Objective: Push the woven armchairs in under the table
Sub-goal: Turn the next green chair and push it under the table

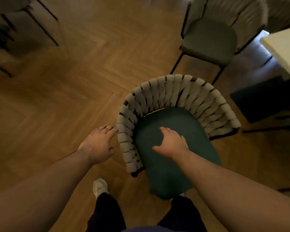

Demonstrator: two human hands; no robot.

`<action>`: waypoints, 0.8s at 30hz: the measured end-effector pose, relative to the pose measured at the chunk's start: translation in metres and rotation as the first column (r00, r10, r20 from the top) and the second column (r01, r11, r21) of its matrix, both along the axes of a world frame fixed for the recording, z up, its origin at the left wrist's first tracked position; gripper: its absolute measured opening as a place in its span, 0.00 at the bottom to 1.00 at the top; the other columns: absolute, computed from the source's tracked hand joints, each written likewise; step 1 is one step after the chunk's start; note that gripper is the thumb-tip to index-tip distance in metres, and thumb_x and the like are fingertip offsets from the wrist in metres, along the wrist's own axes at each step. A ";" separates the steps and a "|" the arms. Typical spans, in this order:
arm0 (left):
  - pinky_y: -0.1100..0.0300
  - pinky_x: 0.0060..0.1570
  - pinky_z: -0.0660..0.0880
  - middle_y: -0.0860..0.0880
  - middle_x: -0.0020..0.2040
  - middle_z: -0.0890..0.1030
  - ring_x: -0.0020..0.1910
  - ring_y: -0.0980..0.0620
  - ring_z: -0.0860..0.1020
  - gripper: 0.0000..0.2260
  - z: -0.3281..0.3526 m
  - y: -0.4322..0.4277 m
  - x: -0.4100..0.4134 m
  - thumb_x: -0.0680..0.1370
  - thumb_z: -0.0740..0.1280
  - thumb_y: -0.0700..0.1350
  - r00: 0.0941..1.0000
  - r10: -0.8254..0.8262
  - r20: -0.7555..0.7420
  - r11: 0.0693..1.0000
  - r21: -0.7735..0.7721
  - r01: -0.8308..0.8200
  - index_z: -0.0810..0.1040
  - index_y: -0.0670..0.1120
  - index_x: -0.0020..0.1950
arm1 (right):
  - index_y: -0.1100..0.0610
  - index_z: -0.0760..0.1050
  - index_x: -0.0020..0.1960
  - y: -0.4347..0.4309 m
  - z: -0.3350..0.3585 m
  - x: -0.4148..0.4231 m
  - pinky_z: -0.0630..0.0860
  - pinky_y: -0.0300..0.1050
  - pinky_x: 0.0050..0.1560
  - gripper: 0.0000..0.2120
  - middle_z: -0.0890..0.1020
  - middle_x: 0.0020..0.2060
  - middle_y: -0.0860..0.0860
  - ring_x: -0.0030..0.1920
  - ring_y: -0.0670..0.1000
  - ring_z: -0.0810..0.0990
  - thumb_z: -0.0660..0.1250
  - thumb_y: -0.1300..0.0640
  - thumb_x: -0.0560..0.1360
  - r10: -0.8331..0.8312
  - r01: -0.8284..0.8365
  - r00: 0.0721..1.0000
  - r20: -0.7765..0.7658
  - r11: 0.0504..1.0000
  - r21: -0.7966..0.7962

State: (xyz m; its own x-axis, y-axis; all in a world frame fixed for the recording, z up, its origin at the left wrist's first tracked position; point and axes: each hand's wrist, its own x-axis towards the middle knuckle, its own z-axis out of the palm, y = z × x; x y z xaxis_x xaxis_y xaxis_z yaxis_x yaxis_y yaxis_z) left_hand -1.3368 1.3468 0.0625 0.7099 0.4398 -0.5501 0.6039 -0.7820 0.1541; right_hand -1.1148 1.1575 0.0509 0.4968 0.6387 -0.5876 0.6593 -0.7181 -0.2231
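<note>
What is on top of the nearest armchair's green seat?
Only the open right hand, over the seat; contact is unclear. The hand and forearm hide part of it.

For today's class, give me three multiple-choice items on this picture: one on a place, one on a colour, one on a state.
1. Where is the table in the head view?
A. far left
B. right edge
C. bottom centre

2. What colour is the seat of the nearest woven armchair?
A. red
B. white
C. dark green

3. How is the right hand?
A. open over the seat
B. gripping the woven back
C. clenched in a fist

Answers:
1 B, its pale top shows at the right edge.
2 C, the cushion is dark green.
3 A, its fingers are spread and hold nothing.
</note>
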 end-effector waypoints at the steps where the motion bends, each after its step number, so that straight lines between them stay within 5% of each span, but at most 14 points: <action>1: 0.48 0.81 0.53 0.51 0.85 0.54 0.84 0.46 0.51 0.38 0.002 0.016 0.000 0.80 0.67 0.56 0.999 -0.035 0.009 0.999 -0.008 0.035 0.52 0.55 0.85 | 0.49 0.53 0.85 0.006 -0.001 -0.010 0.59 0.62 0.79 0.47 0.61 0.83 0.50 0.81 0.54 0.60 0.71 0.35 0.74 -0.062 0.061 0.998 -0.008 0.998 -0.004; 13: 0.49 0.79 0.59 0.51 0.85 0.55 0.83 0.47 0.54 0.38 0.009 0.118 0.059 0.79 0.68 0.52 0.924 -0.372 -0.085 0.928 -0.046 0.369 0.53 0.54 0.85 | 0.49 0.53 0.85 0.050 -0.014 -0.070 0.64 0.56 0.78 0.48 0.61 0.83 0.49 0.80 0.53 0.62 0.70 0.35 0.74 -0.488 0.501 0.857 -0.166 0.864 0.049; 18: 0.48 0.77 0.63 0.53 0.85 0.55 0.82 0.47 0.57 0.39 0.011 0.138 0.112 0.78 0.70 0.49 0.905 -0.415 -0.097 0.910 -0.031 0.414 0.52 0.56 0.85 | 0.50 0.51 0.85 0.052 -0.025 -0.051 0.64 0.55 0.78 0.50 0.60 0.83 0.49 0.81 0.53 0.61 0.71 0.34 0.73 -0.518 0.537 0.829 -0.212 0.843 0.039; 24: 0.44 0.79 0.61 0.54 0.86 0.49 0.84 0.48 0.47 0.41 0.012 0.164 0.171 0.77 0.67 0.44 0.815 -0.565 -0.129 0.821 0.012 0.571 0.49 0.58 0.84 | 0.49 0.50 0.86 0.071 -0.032 -0.024 0.65 0.56 0.78 0.53 0.59 0.83 0.50 0.81 0.53 0.60 0.72 0.31 0.71 -0.528 0.550 0.807 -0.266 0.835 0.011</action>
